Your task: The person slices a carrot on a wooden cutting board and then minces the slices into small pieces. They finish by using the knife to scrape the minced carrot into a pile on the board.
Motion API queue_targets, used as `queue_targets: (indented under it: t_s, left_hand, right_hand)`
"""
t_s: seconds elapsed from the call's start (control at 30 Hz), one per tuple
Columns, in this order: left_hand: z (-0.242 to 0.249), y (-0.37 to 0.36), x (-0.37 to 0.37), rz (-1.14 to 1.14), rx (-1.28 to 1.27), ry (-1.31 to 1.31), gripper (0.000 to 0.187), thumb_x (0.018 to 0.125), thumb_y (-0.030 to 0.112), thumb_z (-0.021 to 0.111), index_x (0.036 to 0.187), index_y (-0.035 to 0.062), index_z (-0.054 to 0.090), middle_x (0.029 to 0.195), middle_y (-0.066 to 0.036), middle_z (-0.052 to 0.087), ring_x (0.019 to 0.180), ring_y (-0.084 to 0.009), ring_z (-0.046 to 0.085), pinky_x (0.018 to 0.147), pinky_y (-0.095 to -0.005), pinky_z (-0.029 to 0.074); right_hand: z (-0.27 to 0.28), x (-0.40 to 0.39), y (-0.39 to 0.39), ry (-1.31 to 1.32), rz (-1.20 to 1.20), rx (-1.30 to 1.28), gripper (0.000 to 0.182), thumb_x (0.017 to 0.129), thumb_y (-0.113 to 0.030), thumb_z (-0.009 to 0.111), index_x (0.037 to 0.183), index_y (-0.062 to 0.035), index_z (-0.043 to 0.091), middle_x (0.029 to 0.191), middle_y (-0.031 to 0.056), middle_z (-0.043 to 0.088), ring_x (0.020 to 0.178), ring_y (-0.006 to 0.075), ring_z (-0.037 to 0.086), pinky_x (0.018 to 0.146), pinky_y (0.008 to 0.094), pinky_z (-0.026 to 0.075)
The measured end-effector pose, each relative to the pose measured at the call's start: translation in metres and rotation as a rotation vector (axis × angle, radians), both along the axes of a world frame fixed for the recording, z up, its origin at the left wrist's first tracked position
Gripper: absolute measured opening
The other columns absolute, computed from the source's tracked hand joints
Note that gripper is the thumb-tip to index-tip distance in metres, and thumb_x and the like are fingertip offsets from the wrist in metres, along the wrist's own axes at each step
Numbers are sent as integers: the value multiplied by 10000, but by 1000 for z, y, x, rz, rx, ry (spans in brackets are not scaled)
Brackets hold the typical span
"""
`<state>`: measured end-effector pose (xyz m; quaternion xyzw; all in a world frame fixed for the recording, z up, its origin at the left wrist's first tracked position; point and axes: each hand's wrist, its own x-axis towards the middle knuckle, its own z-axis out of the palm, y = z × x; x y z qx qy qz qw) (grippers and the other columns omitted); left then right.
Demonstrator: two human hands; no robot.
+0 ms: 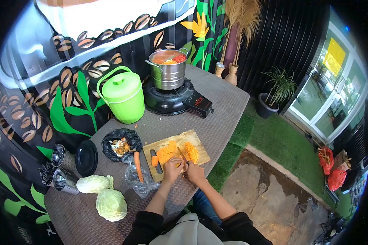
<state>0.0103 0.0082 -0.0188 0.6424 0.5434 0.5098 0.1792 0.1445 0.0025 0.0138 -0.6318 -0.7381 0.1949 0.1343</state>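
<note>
On a wooden cutting board, my right hand is closed round the handle of a knife, its blade pointing away from me. My left hand is closed beside the blade, its fingers pressed on carrot pieces. Orange carrot slices lie beyond my left hand. Right of the knife is a pile of diced carrot. A short carrot piece and a dark-handled peeler or knife rest at the board's left side.
Left of the board are a whole carrot, a black bag of scraps and cabbages. Behind stand a green lidded bucket and a steel pot on a black stove. Cutlery holders stand far left.
</note>
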Motion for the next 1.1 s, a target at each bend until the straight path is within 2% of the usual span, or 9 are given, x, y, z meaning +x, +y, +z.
queue_targets:
  t_s: [0.1,0.17,0.27,0.4,0.5,0.57,0.7,0.87,1.1]
  left_hand:
    - [-3,0,-2,6,2,23,121,749,67,698,819,-31,698,874,-137,695,868,-279,658,943,-364,480]
    - [-11,3,-2,-5,-49,-23,118,747,64,698,819,-29,699,872,-137,694,859,-277,659,945,-360,480]
    - [2,-2,-2,-1,-38,11,119,746,67,700,817,-29,700,869,-136,694,856,-278,660,944,-358,481]
    - [-13,2,-2,-4,-25,-18,117,742,61,703,814,-31,701,867,-142,694,856,-277,661,941,-356,482]
    - [-12,1,-3,7,-49,-33,119,738,59,704,812,-34,701,865,-147,695,858,-274,662,939,-357,484]
    - [-2,-1,-2,4,-13,-2,120,734,59,706,809,-34,701,866,-148,696,852,-270,664,926,-359,491]
    - [-4,-2,-1,16,-50,-3,110,733,55,701,798,-34,698,861,-147,695,844,-273,665,921,-360,493]
    - [4,-4,0,15,-34,-55,84,722,40,695,770,-30,691,839,-144,694,833,-280,663,933,-363,490]
    - [0,-4,-2,6,-21,-32,96,719,44,702,776,-33,692,848,-139,697,833,-277,663,902,-353,499]
  right_hand:
    - [11,1,-4,-38,48,-74,299,944,-293,477,905,-1,529,804,263,653,793,377,671,659,476,537]
    - [-2,-5,-15,-46,-12,19,335,953,-295,441,937,26,536,802,274,649,773,417,663,682,492,530]
    - [-10,-12,-8,-31,-27,-57,345,951,-301,442,949,29,541,824,283,647,794,422,661,705,506,525]
    - [7,-3,2,31,39,-26,330,949,-297,446,953,23,525,804,273,651,777,419,664,693,510,529]
    - [11,-4,-7,-53,56,-12,317,947,-294,457,939,17,516,790,264,654,772,417,666,685,495,536]
    - [9,-12,-19,-39,-67,-76,326,947,-298,462,928,21,526,794,264,655,804,415,664,705,495,533]
    - [-5,-15,-12,-50,-64,-86,344,944,-321,475,925,17,534,806,268,654,814,419,661,718,496,531]
    - [-6,-1,-1,-34,63,72,332,940,-323,489,909,6,511,716,245,650,683,397,669,617,469,546]
    - [-15,-13,-8,-102,-26,21,364,932,-348,502,912,14,533,734,236,655,706,396,669,633,467,542]
